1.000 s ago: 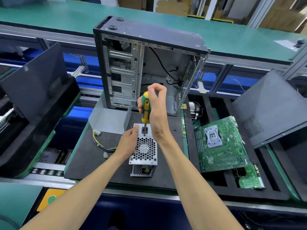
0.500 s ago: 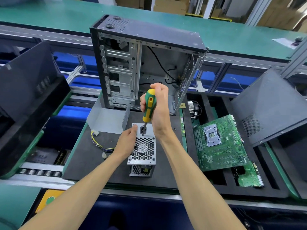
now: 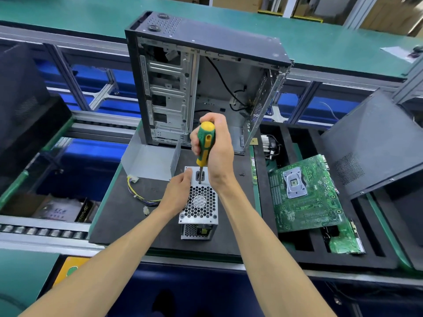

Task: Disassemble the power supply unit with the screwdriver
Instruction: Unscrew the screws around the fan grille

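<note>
Near the front edge of the black foam mat, the power supply unit stands on end, honeycomb fan grille up. Your left hand clamps its top-left corner; your right hand is fisted on the green-yellow screwdriver, tip down by the socket. Likely unscrewing now: keep it vertical, press down. 2 front corner screws look seated.

Bright, even overhead light falls on the open black tower computer case with bare grey steel interior, leaving only faint shadows at its base, while wide-angle distortion bends the lines left and right of it and edges blur softly.
</note>
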Available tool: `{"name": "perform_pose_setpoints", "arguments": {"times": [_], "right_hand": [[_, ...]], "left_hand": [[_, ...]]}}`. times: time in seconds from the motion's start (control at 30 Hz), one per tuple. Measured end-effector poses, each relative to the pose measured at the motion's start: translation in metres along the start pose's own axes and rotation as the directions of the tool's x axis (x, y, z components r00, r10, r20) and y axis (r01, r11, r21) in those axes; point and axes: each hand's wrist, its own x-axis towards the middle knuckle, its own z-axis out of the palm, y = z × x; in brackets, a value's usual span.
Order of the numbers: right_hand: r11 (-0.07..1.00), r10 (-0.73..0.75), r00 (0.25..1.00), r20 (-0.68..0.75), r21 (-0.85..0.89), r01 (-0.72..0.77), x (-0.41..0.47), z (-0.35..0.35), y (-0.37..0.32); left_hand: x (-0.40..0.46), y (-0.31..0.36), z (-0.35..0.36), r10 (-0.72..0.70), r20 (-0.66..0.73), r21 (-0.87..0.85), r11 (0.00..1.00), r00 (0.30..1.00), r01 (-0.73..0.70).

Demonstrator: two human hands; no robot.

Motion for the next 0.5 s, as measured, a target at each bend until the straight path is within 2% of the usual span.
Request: {"name": "perform_pose_setpoints", "arguments": {"times": [0.2, 0.3, 0.4, 0.5], "right_hand": [[0.995, -0.035, 0.996, -0.076, -0.091, 0.028, -0.0021, 0.0025, 0.0006], [0.981, 0.037, 0.992, -0.122, -0.185, -0.059, 0.0008, 0.0018, -0.0023], [0.996, 0.007, 0.995, -0.102, -0.09, -0.016, 0.0031, 0.002, -0.0029], [0.999, -0.028, 0.989, -0.144, -0.046, 0.022, 0.0032, 0.0036, -0.0022]], "left_hand": [[0.0019, -0.0021, -0.0011, 0.002, 0.015, -0.007, 1.0, 1.0, -0.002], [0.0016, -0.0019, -0.0011, 0.024, 0.035, -0.01, 1.0, 0.999, -0.024], [0.0004, -0.0019, -0.0018, 0.049, 0.042, 0.011, 0.999, 0.998, -0.05], [-0.0006, -0.0016, -0.0027, 0.055, 0.052, 0.006, 0.998, 0.997, -0.056]]}}
